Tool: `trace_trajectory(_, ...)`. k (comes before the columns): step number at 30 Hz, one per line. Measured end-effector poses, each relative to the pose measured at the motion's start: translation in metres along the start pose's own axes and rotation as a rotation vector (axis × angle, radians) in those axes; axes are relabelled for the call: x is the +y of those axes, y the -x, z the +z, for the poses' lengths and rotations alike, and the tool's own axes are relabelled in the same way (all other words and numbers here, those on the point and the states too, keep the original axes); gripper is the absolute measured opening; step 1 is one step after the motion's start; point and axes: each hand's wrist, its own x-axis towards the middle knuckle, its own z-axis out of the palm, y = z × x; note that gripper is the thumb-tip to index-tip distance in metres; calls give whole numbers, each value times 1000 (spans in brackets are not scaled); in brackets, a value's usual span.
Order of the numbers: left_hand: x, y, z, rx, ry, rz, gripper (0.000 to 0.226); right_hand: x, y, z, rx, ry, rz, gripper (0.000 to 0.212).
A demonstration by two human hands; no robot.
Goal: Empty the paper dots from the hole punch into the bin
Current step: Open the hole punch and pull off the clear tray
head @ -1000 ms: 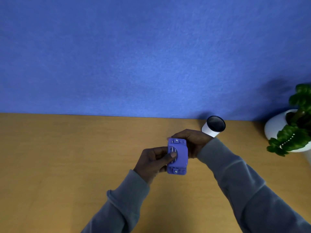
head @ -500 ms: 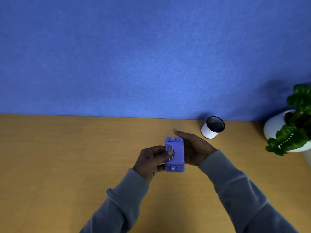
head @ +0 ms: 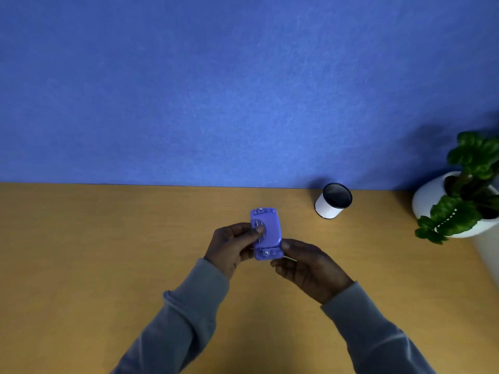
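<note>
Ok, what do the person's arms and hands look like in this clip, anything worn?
Both arms wear long grey sleeves of soft, sweatshirt-like fabric, the left sleeve bunched into a rolled cuff at the wrist, the right sleeve ending in a plain edge. The left hand and right hand are bare: no gloves, rings, watch or markings visible.

Hole punch [head: 266,233] gripped by left hand [head: 234,245], right hand [head: 307,267] seemingly touching

Wooden desk [head: 94,252] across lower frame; small white bin [head: 330,203] at right centre, white potted plant [head: 459,206] at right edge.
</note>
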Motion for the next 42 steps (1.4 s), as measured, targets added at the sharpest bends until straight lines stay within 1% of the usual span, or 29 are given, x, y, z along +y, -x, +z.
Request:
trace_trajectory(2, 1, -2, -1, 18, -4, -1, 26, 2, 2, -3, -7, 13, -40, 50)
trace_trajectory(7, 4, -3, 3, 17, 51, -25, 39, 3, 1, -10, -42, 48, -139, 46)
trace_trajectory(13, 4, -6, 6, -11, 141, -77, 34, 8, -3, -12, -68, 62, -236, 42)
trace_trajectory(18, 0, -9, 6, 10, 191, -123, 31, 14, -6, -12, -37, 1, -247, 40)
trace_trajectory(22, -1, -11, 6, 46, 178, -140, 20, 19, -10, -11, 27, -16, -237, 36)
trace_trajectory(24, -1, -12, 5, 73, 160, -140, 16, 21, -10, -10, 26, -36, -240, 35)
trace_trajectory(28, 3, -13, 6, 108, 86, -124, 25, 22, -11, -9, -36, -61, -231, 44)
trace_trajectory(31, 7, -14, 10, 111, 82, -113, 28, 22, -14, -5, -45, 12, -235, 47)
trace_trajectory(35, 8, -15, 15, 105, 82, -80, 24, 18, -20, 6, 43, 109, -284, 40)
trace_trajectory(39, 5, -16, 16, 114, 63, -79, 22, 16, -25, 10, 98, 198, -323, 50)
trace_trajectory(42, 4, -17, 15, 120, 57, -105, 17, 14, -26, 10, 103, 267, -328, 49)
